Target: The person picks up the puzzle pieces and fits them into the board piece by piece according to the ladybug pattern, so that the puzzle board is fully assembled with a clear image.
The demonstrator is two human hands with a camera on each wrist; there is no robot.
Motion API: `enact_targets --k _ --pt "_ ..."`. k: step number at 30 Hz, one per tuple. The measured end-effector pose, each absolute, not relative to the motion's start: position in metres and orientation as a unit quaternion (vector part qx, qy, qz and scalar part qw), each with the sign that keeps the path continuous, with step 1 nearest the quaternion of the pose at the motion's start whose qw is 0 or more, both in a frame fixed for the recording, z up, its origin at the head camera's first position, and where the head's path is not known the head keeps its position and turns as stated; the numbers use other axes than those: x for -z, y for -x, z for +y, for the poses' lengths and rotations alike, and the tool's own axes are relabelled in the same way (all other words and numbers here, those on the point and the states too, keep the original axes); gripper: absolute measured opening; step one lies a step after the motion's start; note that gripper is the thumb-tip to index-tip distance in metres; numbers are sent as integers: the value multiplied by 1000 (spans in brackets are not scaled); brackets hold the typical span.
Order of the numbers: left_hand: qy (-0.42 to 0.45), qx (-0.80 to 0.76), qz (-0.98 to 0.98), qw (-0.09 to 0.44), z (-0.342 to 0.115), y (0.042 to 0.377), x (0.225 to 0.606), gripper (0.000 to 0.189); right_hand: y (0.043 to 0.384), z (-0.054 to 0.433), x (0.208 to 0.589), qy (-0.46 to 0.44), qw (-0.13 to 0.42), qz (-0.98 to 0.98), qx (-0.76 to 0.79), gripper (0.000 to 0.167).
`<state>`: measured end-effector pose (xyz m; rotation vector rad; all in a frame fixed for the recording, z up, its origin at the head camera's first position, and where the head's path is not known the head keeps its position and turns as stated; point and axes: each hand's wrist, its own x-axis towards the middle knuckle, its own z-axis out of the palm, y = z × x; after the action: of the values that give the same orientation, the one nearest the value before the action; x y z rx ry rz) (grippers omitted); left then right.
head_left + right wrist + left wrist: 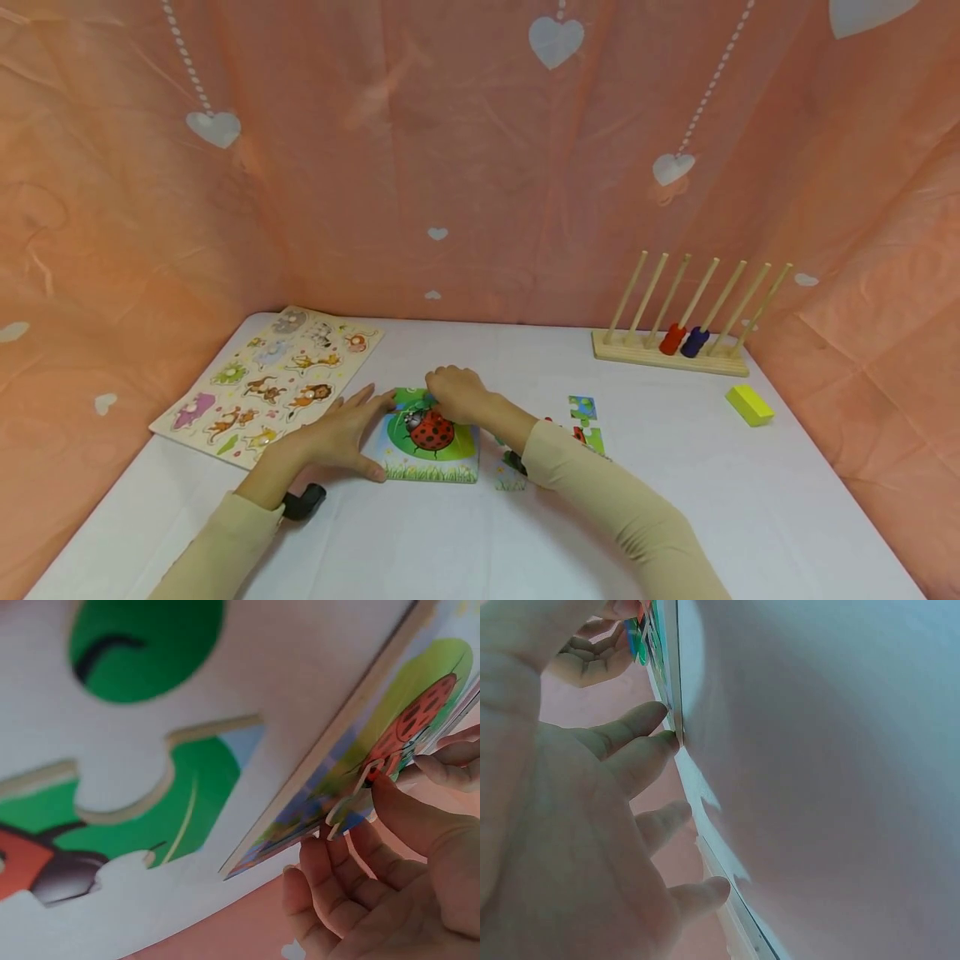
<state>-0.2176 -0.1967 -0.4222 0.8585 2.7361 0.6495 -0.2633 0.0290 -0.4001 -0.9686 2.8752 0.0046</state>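
A square ladybug puzzle board [431, 473] lies on the white table in the head view. My left hand [337, 435] spreads beside its left side, thumb at the lower left corner and fingertips at the upper edge. In the left wrist view, two fingertips [651, 720] touch the board's edge. Over the board's upper right part, my right hand [459, 395] pinches a puzzle piece [346, 816] between thumb and fingers; the right wrist view shows it tilted against the picture. Loose puzzle pieces [583, 408] lie right of the board, some hidden by the right forearm.
An animal peg puzzle [277, 379] lies at the left. At the back right stands a wooden rack [667, 358] of upright pegs, with red [672, 339] and purple beads [695, 342]. A yellow block [750, 405] sits near the right edge. Pink curtains surround the table.
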Motion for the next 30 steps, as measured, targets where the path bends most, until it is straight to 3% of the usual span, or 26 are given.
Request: enact_targets --k 11,22,30 --pt "-287 -220 926 106 -196 217 422 116 264 24 404 315 52 948 -13 29" --pt "-286 -220 927 106 -195 217 420 115 256 39 396 359 30 933 9 44" --pt "-288 -221 926 103 -196 218 423 114 223 52 400 390 90 915 -47 66"
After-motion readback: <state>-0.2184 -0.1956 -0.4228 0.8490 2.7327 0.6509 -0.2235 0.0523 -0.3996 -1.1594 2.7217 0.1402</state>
